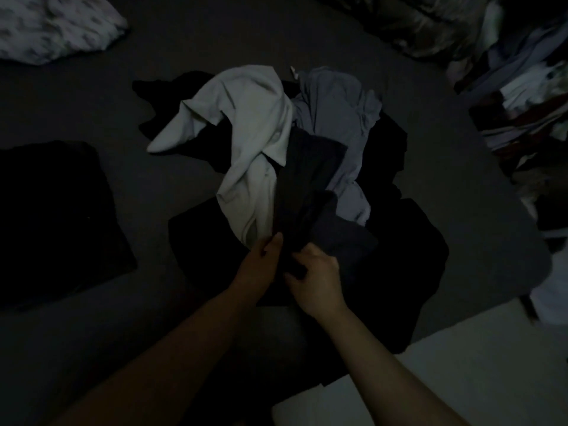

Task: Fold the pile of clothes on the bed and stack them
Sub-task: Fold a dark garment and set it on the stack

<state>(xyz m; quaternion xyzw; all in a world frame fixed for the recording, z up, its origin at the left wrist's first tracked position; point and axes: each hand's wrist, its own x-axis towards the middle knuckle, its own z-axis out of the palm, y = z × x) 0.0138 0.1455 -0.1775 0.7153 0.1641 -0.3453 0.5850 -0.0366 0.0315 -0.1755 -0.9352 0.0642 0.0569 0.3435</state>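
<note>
A loose pile of clothes lies in the middle of the dark bed point(172, 35): a white garment point(249, 124), a grey-blue garment point(335, 112) and several black pieces. A long dark garment point(307, 179) runs from the pile down to my hands. My left hand point(261, 256) grips its near end from the left. My right hand point(316, 275) pinches the same end from the right. A folded black garment point(52, 216) lies flat on the bed at the left.
A patterned pillow point(52, 26) sits at the far left corner. A cluttered heap of clothes point(522, 118) stands past the bed's right edge. Pale floor point(445, 379) shows at the lower right. The room is very dim.
</note>
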